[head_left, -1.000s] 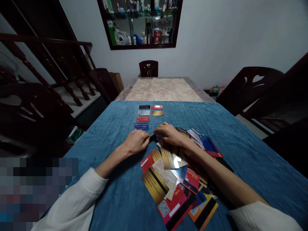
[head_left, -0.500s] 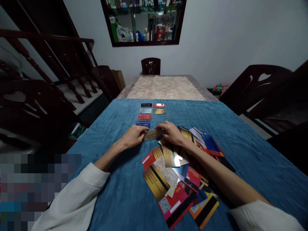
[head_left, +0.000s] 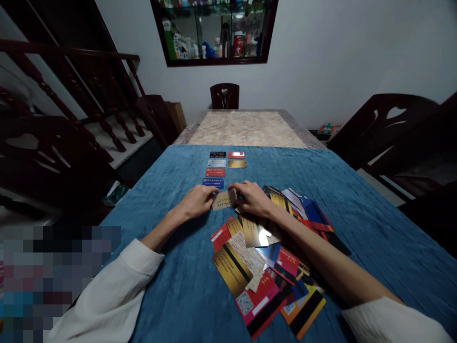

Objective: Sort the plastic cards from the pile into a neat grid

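**We Count Seven Apart, More in a Heap (head_left: 266,252)**

We count two hands, one left hand (head_left: 197,201) and one right hand (head_left: 254,199), with one beige card (head_left: 224,199) between them. Six cards lie in two columns: four in one, a black card (head_left: 217,155), silver card (head_left: 216,163), red card (head_left: 215,172) and blue card (head_left: 213,183); two in the other, a second red card (head_left: 236,155) and a gold card (head_left: 237,164). The heap overlaps too much for us to total. We see at least four chairs (head_left: 216,100) and one cardboard box (head_left: 174,115).
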The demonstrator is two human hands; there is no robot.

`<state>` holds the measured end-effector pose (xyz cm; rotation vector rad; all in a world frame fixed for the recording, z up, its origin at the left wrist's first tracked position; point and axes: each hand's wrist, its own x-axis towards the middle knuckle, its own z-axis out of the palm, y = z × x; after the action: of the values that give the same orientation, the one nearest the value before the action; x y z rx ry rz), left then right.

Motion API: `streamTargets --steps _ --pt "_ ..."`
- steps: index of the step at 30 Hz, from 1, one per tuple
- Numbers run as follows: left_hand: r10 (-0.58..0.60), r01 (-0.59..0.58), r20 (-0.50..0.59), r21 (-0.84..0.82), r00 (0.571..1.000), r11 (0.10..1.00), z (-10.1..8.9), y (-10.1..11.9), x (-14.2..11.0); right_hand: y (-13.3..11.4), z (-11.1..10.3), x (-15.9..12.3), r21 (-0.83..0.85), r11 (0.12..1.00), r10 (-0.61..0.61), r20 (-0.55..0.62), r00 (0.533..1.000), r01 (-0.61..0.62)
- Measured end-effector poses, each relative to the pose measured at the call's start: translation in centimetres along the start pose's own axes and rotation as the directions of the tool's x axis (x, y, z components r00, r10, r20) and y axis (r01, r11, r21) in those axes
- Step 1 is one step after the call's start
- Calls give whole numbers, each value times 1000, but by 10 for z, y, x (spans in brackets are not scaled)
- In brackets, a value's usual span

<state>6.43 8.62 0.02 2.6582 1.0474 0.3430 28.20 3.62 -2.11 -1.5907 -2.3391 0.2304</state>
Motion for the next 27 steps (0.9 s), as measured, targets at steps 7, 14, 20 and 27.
streamTargets --steps 7,14,20,27 --pt "6 -4 -17 127 1000 992 4 0 -2 -12 -6 0 -121 992 37 87 996 -26" --pt "-30 29 1 243 1000 970 11 0 -1 -14 -2 4 -176 983 64 91 994 -48" --pt "-51 45 15 281 999 959 12 5 -1 -17 -1 4 -189 980 84 86 993 -67" --pt "-19 -13 103 299 995 954 6 10 -6 -17 1 4 -166 983 90 92 992 -74"
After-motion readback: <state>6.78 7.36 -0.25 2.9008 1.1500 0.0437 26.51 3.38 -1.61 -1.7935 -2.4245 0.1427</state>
